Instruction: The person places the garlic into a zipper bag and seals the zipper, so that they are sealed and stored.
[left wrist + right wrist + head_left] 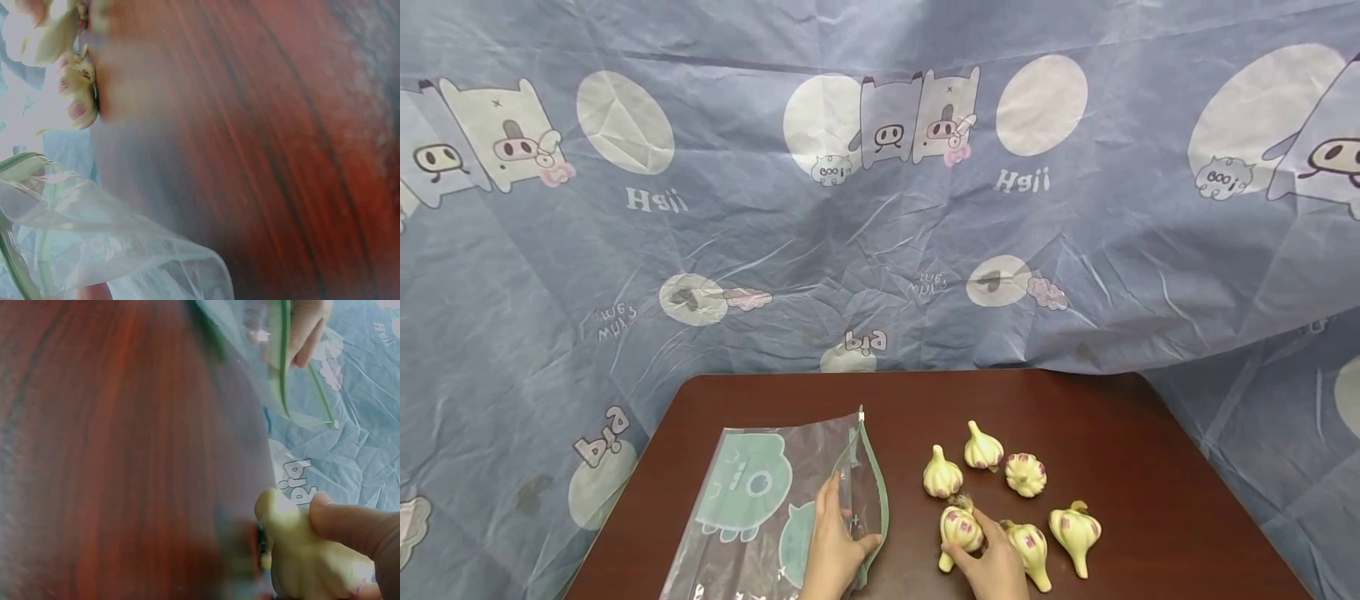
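Observation:
A clear zip bag (820, 450) with green cartoon prints and a green zip edge lies on the left of the table, its mouth parted towards the right. My left hand (835, 542) holds the bag at its mouth, thumb and fingers spread along the edges. To the right, my right hand (997, 568) grips a pale garlic bulb (961, 530) with purple patches between thumb and fingers. That garlic bulb (306, 550) shows close up in the right wrist view, the thumb pressed on its side. Whether it touches the table is unclear.
Several other garlic bulbs lie around the right hand, among them one behind it (942, 475), one close beside it (1030, 550) and one farther right (1075, 533). The dark red-brown table (1150, 467) ends at a blue printed cloth (880, 217) hanging behind.

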Demonstrator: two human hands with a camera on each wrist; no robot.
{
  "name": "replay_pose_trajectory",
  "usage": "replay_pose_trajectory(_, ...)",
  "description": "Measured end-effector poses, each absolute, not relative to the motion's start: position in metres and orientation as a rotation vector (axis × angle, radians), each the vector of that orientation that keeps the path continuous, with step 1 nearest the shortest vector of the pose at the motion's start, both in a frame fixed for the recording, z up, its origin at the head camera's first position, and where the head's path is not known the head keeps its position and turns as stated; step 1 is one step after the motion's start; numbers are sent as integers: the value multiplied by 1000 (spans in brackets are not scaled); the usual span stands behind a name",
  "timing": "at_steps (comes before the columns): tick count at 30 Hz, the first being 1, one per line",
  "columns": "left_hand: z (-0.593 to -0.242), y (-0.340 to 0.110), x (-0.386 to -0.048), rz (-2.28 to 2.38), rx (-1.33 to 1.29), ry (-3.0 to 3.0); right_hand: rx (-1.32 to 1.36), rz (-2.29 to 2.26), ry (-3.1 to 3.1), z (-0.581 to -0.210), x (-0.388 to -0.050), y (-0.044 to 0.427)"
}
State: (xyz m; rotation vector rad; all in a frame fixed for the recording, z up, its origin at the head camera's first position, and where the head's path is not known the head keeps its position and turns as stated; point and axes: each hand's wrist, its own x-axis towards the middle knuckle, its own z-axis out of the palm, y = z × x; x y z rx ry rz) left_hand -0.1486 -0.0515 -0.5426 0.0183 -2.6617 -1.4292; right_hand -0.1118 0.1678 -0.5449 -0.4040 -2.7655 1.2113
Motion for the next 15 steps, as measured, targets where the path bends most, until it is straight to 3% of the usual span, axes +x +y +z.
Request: replay_pose_trajectory(15,-542,-50,-149,-1369,13,-2646,-268,1348,-2674,-511,-120,166)
